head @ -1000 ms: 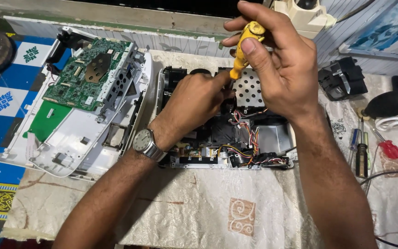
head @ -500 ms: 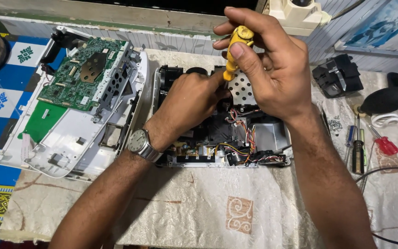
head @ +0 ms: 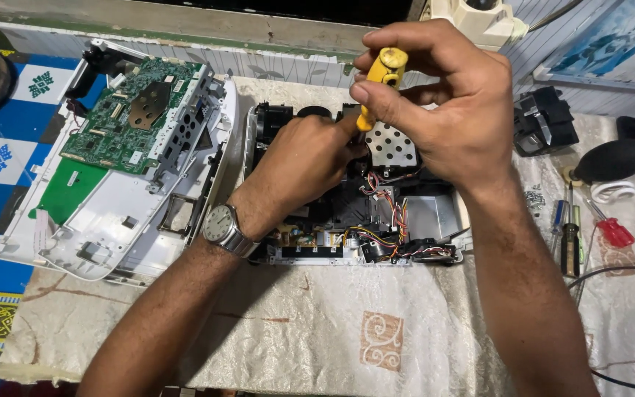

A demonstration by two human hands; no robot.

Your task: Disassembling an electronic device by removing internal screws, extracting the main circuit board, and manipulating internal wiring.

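From the head camera, the right hand is gripping a yellow screwdriver by its handle, held upright over the opened device on the cloth. The left hand is reaching into the device beside the shaft; whether it is grasping anything cannot be told. A circuit board is lying to the left, and spare screwdrivers to the right.

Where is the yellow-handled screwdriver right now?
In the head view, the yellow-handled screwdriver stands upright at top centre, in the right hand, above the opened white-cased device, beside the left hand.
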